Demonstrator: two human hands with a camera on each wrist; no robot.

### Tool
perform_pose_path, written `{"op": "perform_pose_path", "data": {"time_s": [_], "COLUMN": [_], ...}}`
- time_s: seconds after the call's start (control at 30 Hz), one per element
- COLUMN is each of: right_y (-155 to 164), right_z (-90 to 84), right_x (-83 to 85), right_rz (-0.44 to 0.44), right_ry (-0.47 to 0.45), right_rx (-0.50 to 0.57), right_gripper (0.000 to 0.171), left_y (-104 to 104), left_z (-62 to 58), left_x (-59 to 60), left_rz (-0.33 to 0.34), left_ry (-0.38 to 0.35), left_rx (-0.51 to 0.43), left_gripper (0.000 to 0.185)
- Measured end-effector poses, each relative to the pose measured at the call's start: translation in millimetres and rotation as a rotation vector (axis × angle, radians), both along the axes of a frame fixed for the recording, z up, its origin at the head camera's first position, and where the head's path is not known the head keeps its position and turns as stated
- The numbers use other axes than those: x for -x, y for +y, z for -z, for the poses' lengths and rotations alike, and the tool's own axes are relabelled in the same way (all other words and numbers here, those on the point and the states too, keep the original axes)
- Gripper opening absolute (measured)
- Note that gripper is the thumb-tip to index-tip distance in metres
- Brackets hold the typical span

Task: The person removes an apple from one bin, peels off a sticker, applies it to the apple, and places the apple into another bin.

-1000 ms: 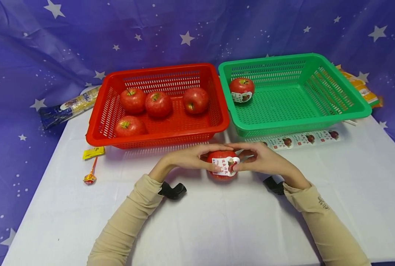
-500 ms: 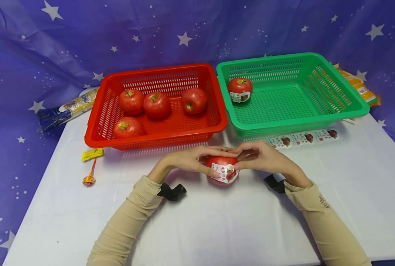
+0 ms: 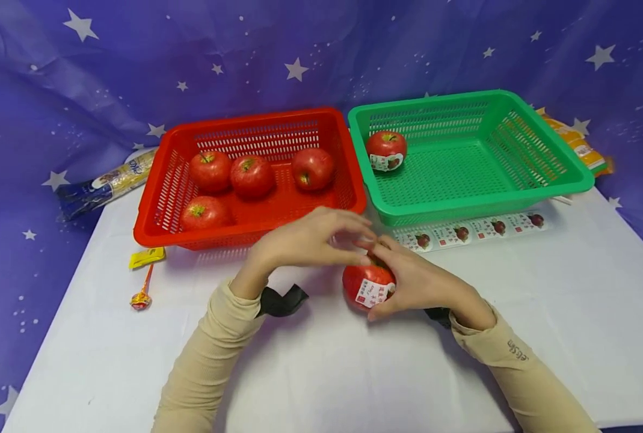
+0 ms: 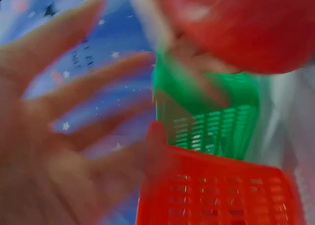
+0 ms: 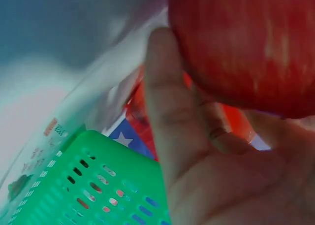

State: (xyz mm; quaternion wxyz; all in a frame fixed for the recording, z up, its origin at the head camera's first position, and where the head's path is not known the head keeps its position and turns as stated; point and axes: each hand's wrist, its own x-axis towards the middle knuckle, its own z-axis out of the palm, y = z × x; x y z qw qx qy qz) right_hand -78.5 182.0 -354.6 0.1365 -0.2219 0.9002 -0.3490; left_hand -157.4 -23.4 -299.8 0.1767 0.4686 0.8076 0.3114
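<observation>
In the head view a red apple (image 3: pixel 356 281) with a white printed label (image 3: pixel 374 293) on its front is over the white table. My right hand (image 3: pixel 421 282) grips it from the right, thumb low at the front and fingers around the far side. My left hand (image 3: pixel 316 240) is just left of and above the apple, fingers spread and holding nothing; its thumb overlaps the apple's top in this view. The left wrist view shows that hand (image 4: pixel 64 131) blurred, with a gap between it and the apple (image 4: pixel 246 23). The right wrist view has the apple (image 5: pixel 246 48) against my right fingers.
A red basket (image 3: pixel 278 231) with several apples stands behind at left. The green basket (image 3: pixel 478 201) beside it holds one labelled apple (image 3: pixel 387 150). A label strip (image 3: pixel 475 233) lies before the green basket. At left are a lollipop (image 3: pixel 141 299) and a yellow packet (image 3: pixel 147 257).
Both hands held the apple before. The left hand has let go and risen away to the left, while the right hand has moved round the apple, which has turned and come slightly nearer.
</observation>
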Motion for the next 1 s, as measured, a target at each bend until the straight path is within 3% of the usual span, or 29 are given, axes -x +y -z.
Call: {"op": "perform_pose_path", "data": {"time_s": [0.1, 0.17, 0.2, 0.27, 0.33, 0.47, 0.6, 0.73, 0.87, 1.0], "right_y": [-3, -5, -5, -2, 4, 26, 59, 87, 103, 108], "right_z": [-0.4, -2.2, -3.4, -7.6, -17.6, -58.8, -115.1, -145.3, -132.5, -100.0], "right_x": [-2.7, -4.1, -4.6, -5.8, -6.1, 8.6, 51.4, 114.8, 177.0, 208.9], "right_rz": [-0.025, -0.049, -0.068, -0.116, -0.161, -0.196, -0.077, 0.089, 0.097, 0.084], "right_ry": [0.002, -0.013, -0.018, -0.031, -0.025, 0.102, 0.269, 0.262, 0.126, -0.032], "right_rx": [-0.057, -0.076, -0.087, -0.102, -0.123, -0.133, -0.202, -0.425, -0.624, -0.670], "right_gripper": [0.091, 0.087, 0.087, 0.087, 0.087, 0.088, 0.093, 0.104, 0.103, 0.099], "left_y": [16, 31, 37, 47, 51, 46, 43, 47, 52, 56], "left_z": [-9.1, -8.6, -6.5, -1.6, 2.2, 3.0, 2.3, 3.9, 6.5, 9.5], "left_x": [18.2, 29.8, 35.5, 43.5, 48.0, 50.4, 50.4, 49.4, 45.9, 40.9], "left_rz": [-0.140, -0.247, -0.280, -0.308, -0.322, -0.351, -0.355, -0.363, -0.378, -0.375], "left_ry": [0.016, 0.033, 0.055, 0.062, 0.052, 0.087, 0.108, 0.130, 0.176, 0.177], "left_rx": [-0.080, -0.006, 0.076, 0.228, 0.319, 0.369, 0.370, 0.365, 0.393, 0.381], "left_gripper": [0.055, 0.077, 0.088, 0.108, 0.118, 0.120, 0.120, 0.124, 0.121, 0.117]}}
